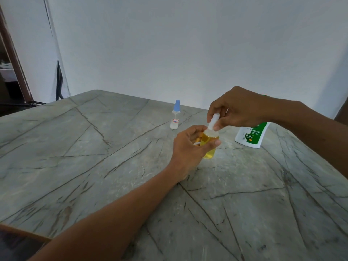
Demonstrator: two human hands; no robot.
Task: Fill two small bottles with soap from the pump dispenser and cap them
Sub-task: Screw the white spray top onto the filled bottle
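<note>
My left hand (190, 147) grips a small clear bottle (209, 146) full of yellow soap, held a little above the table. On the bottle's neck sits a white cap (213, 120), and my right hand (237, 108) pinches it from above. A second small clear bottle (175, 119) with a blue cap stands upright on the table behind them; its contents look pale. The white and green soap dispenser (251, 135) stands at the right, its pump hidden behind my right hand.
The grey marbled table (113, 166) fills the view, with its front left edge near the bottom left. A white wall rises behind it. A dark doorway and cables are at the far left.
</note>
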